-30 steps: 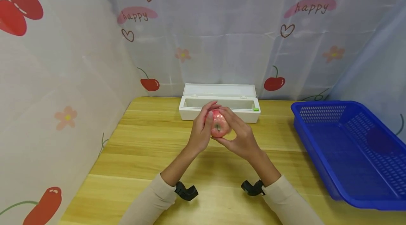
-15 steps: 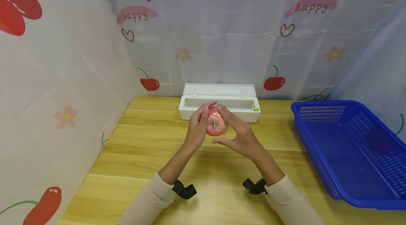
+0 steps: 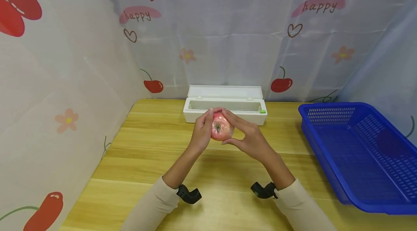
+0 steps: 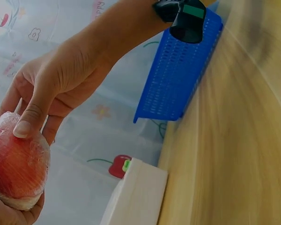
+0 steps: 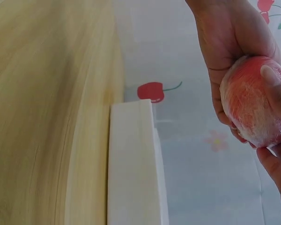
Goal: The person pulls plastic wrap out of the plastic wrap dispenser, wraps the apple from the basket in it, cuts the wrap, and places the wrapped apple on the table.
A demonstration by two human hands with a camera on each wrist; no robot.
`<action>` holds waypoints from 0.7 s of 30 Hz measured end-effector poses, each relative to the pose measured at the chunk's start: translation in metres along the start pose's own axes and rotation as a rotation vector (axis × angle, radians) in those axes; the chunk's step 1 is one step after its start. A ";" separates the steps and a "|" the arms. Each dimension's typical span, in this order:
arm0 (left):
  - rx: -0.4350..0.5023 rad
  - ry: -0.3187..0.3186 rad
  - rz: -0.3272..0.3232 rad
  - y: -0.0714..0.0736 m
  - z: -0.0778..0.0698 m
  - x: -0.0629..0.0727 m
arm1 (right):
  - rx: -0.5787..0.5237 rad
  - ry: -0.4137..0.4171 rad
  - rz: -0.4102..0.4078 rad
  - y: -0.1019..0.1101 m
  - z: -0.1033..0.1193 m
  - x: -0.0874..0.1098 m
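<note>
A red apple wrapped in shiny clear film is held above the table between both hands, its stem end facing the head camera. My left hand cups its left side, the thumb along the near face and the fingers behind. From the right, my right hand grips it with the thumb at the lower edge and fingers over the far side. In the left wrist view the right hand's thumb presses on the film of the apple. The right wrist view shows the left palm against the wrapped apple.
Behind the hands, a long white box with its lid raised stands at the table's back; a green piece sits at its right end. A blue perforated basket occupies the right side. Cherry-printed curtains enclose the wooden table.
The apple has shifted slightly left and turned a little. Half a second ago the right thumb stood apart from the apple; now it touches its lower edge again.
</note>
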State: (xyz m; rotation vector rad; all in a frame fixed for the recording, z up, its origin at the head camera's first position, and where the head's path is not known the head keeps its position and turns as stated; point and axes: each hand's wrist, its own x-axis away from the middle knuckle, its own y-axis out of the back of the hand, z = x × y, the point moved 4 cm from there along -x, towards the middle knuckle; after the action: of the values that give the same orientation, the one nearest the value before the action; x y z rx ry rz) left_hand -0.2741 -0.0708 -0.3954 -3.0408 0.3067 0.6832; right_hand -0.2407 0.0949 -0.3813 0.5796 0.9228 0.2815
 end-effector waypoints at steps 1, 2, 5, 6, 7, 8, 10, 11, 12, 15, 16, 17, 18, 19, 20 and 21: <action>-0.001 -0.002 -0.005 0.000 0.000 0.000 | 0.002 -0.003 -0.009 -0.001 0.000 0.000; -0.003 -0.004 -0.009 -0.001 0.001 0.001 | 0.005 -0.008 -0.019 -0.001 -0.001 0.000; -0.015 -0.006 -0.015 -0.004 -0.001 0.002 | 0.013 -0.023 -0.053 -0.001 -0.001 0.001; -0.020 -0.005 -0.013 -0.006 -0.002 0.002 | 0.015 -0.025 -0.068 -0.001 -0.002 0.002; -0.027 -0.006 -0.010 -0.007 -0.004 0.002 | 0.015 -0.027 -0.082 0.000 -0.002 0.002; -0.033 -0.004 -0.005 -0.008 -0.006 0.003 | 0.013 -0.026 -0.096 0.001 -0.002 0.003; -0.043 -0.006 0.003 -0.011 -0.015 0.004 | 0.000 -0.021 -0.120 0.001 -0.003 0.004; -0.044 -0.009 0.005 -0.011 -0.019 0.005 | -0.010 -0.017 -0.129 0.001 -0.004 0.004; -0.044 -0.004 0.005 -0.011 -0.021 0.005 | -0.019 -0.016 -0.131 0.000 -0.004 0.004; -0.040 0.020 -0.012 -0.009 -0.021 0.005 | -0.039 -0.021 -0.111 -0.002 -0.005 0.003; -0.032 0.027 -0.018 -0.007 -0.018 0.005 | -0.042 -0.027 -0.098 -0.004 -0.006 0.002; -0.023 0.035 -0.021 -0.006 -0.014 0.004 | -0.042 -0.036 -0.086 -0.004 -0.006 0.002; -0.012 0.041 -0.020 -0.005 -0.010 0.003 | -0.042 -0.046 -0.075 -0.005 -0.007 0.002; 0.002 0.032 -0.017 -0.004 -0.008 0.003 | -0.044 -0.057 -0.069 -0.005 -0.007 0.002; 0.017 0.014 -0.010 -0.004 -0.007 0.002 | -0.053 -0.069 -0.069 -0.005 -0.008 0.002; 0.034 -0.009 -0.001 -0.004 -0.006 0.002 | -0.067 -0.082 -0.076 -0.004 -0.009 0.002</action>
State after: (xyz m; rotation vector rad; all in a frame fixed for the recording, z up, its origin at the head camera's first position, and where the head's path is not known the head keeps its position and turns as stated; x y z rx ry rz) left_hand -0.2692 -0.0676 -0.3908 -3.0047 0.3137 0.6846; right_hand -0.2465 0.0956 -0.3890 0.4894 0.8514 0.2183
